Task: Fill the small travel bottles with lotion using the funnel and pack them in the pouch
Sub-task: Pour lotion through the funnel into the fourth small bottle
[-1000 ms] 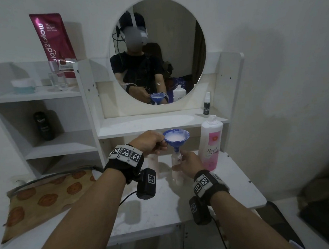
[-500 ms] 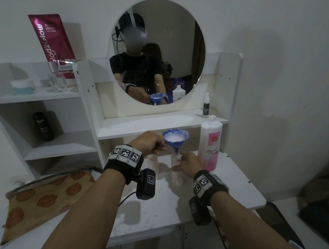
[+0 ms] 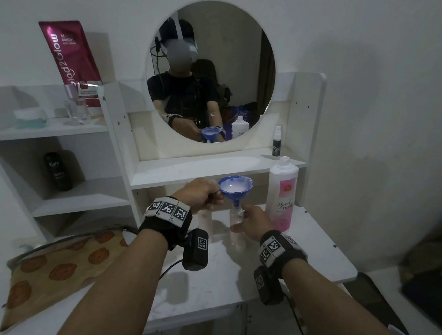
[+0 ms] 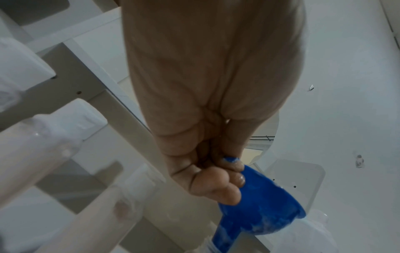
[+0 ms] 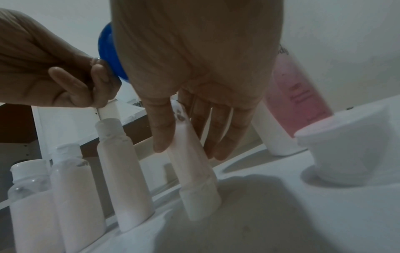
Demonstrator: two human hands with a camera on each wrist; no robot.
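A blue funnel (image 3: 235, 187), its bowl holding white lotion, stands with its spout in the neck of a small clear travel bottle (image 3: 237, 230) on the white table. My left hand (image 3: 215, 194) pinches the funnel's rim tab; the left wrist view shows the fingertips curled on the funnel (image 4: 262, 208). My right hand (image 3: 242, 223) holds the bottle below the funnel. In the right wrist view, thumb and fingers straddle that bottle (image 5: 192, 171), which is mostly full. The brown pouch (image 3: 57, 269) with orange circles lies flat at the table's left.
The tall pink-labelled lotion bottle (image 3: 282, 196) stands just right of my right hand. Three more small bottles (image 5: 123, 171) stand in a row to the left, and a white cap (image 5: 346, 145) sits to the right. A shelf (image 3: 209, 168) overhangs the back.
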